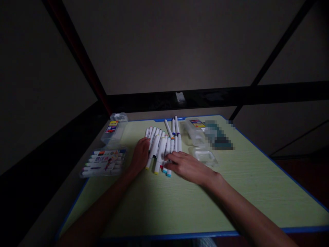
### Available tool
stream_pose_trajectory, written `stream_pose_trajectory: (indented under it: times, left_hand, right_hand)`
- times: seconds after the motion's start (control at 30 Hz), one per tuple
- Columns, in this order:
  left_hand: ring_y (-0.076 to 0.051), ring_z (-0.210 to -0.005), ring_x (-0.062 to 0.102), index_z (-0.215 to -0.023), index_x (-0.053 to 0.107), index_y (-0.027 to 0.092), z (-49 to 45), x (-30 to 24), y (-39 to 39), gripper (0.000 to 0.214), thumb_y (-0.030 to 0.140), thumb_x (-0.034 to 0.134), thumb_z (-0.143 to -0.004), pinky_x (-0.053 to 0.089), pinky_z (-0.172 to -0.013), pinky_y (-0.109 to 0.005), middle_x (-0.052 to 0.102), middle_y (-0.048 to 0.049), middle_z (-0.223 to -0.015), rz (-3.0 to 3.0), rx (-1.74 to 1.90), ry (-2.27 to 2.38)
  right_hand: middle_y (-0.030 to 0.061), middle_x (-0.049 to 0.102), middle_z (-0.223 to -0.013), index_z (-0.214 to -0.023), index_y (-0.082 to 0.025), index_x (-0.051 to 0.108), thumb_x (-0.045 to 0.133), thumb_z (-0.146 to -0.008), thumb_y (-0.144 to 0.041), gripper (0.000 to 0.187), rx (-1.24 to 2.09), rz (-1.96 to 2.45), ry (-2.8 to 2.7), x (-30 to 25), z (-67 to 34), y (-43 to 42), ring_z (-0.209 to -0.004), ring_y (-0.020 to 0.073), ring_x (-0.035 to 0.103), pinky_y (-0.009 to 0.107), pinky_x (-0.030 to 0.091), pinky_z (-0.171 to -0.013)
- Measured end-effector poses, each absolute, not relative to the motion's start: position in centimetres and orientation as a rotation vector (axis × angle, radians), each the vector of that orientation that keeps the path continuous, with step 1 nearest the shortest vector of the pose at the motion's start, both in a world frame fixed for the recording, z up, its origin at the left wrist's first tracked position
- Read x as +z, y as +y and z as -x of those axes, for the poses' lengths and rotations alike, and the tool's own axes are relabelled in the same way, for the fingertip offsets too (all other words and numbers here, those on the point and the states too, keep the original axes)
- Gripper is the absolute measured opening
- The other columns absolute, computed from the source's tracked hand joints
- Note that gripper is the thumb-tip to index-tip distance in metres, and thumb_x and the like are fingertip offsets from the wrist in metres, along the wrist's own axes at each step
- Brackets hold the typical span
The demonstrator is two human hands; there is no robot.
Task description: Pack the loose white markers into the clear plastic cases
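Bracketing a row of white markers (159,148) between two bare hands, on a pale green table (180,206) edged in blue.

Pressing the left hand (140,156) edge-on against the left flank of the row. Keeping its fingers straight and close together, touching the outermost marker and gripping nothing.

Laying the right hand (187,166) palm down at the near right corner of the row. Spreading its fingers a little and resting the fingertips (169,158) over the near ends of the rightmost markers, closing round none of them.

Lying side by side near the middle of the table, towards its far half. Touching one another, fanning slightly, showing coloured end caps (yellow, green, blue, red) at the near ends.

Lying just behind the row, at a slant: three more markers (173,126) with dark caps.

Sitting at the left edge of the table, near the left hand but apart from it: a flat clear pack (104,163) holding a further set of markers. Lying behind that, by the far left corner: a clear box (114,129) bearing a yellow and red label.

Lying right of the row: a second clear box (194,132), also labelled. Sitting just beyond the right hand: a small clear piece (205,156), lid or tray, too dim to tell which.

Reaching in with both forearms from the near edge, under dim light.
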State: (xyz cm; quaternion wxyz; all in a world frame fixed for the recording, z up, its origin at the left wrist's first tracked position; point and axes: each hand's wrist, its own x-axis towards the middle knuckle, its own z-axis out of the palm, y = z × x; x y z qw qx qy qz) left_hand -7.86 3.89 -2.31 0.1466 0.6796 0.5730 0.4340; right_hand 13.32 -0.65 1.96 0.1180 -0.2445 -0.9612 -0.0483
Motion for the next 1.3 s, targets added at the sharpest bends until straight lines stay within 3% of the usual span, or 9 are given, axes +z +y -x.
stream_pose_trajectory:
  times: [0.17,0.4,0.83,1.13,1.3]
  left_hand:
    - [-0.018,-0.11,0.052,-0.101,0.058,0.016,7.8,-2.0,3.7,0.037,0.032,0.027,-0.089,0.037,-0.103,-0.036,0.057,-0.0098,-0.115,-1.955,1.2,1.667]
    - [-0.019,-0.111,0.051,-0.103,0.058,0.012,7.7,-1.8,3.6,0.041,0.034,0.026,-0.089,0.037,-0.102,-0.034,0.056,-0.0116,-0.116,-1.983,1.174,1.69]
    - [-0.019,-0.109,0.052,-0.1,0.058,0.015,7.8,-1.8,3.7,0.038,0.033,0.027,-0.088,0.037,-0.101,-0.035,0.058,-0.01,-0.114,-2.005,1.161,1.676]
    - [-0.018,-0.111,0.052,-0.105,0.057,0.014,7.9,-2.1,3.9,0.042,0.037,0.026,-0.088,0.038,-0.101,-0.034,0.057,-0.0107,-0.117,-2.014,1.184,1.648]
    - [-0.02,-0.12,0.047,-0.113,0.055,0.012,8.0,-2.2,3.8,0.044,0.036,0.028,-0.088,0.033,-0.105,-0.037,0.054,-0.0112,-0.126,-2.028,1.123,1.621]
  right_hand:
    - [0.0064,0.057,-0.109,-0.108,-0.021,0.059,0.045,-0.089,-0.019,0.024,-0.104,0.752,-2.819,2.3,-12.9,-0.7,-0.098,0.0186,0.053,0.033,0.043,-0.08]
    - [0.0073,0.06,-0.101,-0.093,-0.017,0.063,0.05,-0.085,-0.016,0.015,-0.238,0.69,-2.893,2.8,-11.3,-0.5,-0.093,0.0207,0.053,0.034,0.042,-0.073]
    - [0.006,0.061,-0.086,-0.096,-0.014,0.058,0.041,-0.089,-0.015,0.018,-0.307,0.709,-2.818,1.2,-11.8,0.1,-0.083,0.0184,0.053,0.031,0.044,-0.074]
    - [0.0098,0.056,-0.095,-0.101,-0.015,0.055,0.042,-0.087,-0.02,0.02,0.109,0.694,-2.328,0.5,-12.6,0.5,-0.09,0.0192,0.051,0.033,0.046,-0.079]
    - [0.0091,0.054,-0.097,-0.102,-0.017,0.054,0.043,-0.086,-0.021,0.02,0.146,0.76,-2.08,-0.2,-12.7,0.8,-0.093,0.0182,0.052,0.032,0.047,-0.08]
